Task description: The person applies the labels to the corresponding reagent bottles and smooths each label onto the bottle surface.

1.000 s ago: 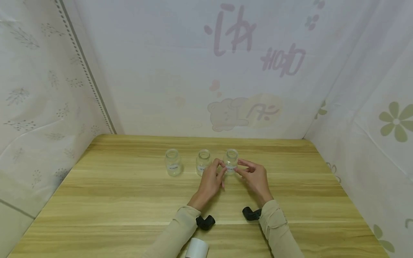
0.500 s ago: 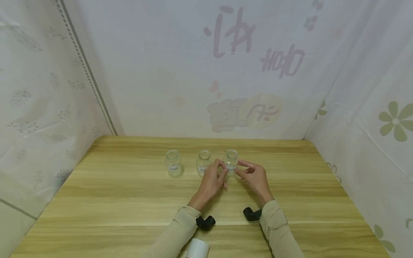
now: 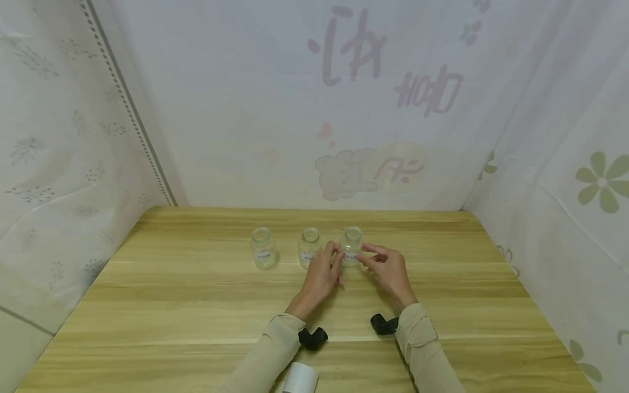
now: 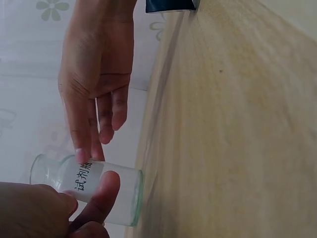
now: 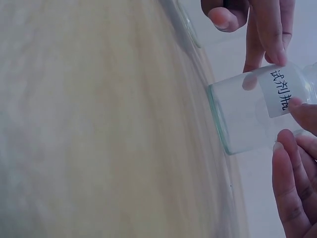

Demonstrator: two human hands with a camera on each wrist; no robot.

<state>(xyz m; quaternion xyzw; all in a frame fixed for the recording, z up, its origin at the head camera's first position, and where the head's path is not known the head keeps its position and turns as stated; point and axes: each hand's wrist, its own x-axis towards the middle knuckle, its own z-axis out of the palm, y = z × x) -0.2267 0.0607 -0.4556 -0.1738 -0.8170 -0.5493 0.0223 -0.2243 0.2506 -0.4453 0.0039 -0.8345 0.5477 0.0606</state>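
Three clear, wide-mouthed glass reagent bottles stand upright in a row, each with a white label. At the rightmost bottle both hands meet. My left hand holds its left side, fingertips against the glass and label edge. From the other side my right hand grips it, thumb on the front and fingers along the side. The label carries handwritten characters and lies flat on the glass in the right wrist view. The left hand partly covers the middle bottle. Farther left is the third bottle.
A white cylinder, like a roll, sits by the left forearm at the near side of the wooden table. Black wrist mounts project from both sleeves. Printed cloth hangs behind and at the sides.
Both hands stay at the rightmost bottle, with only tiny finger shifts. The bottles keep their places, and the head view sways slightly.
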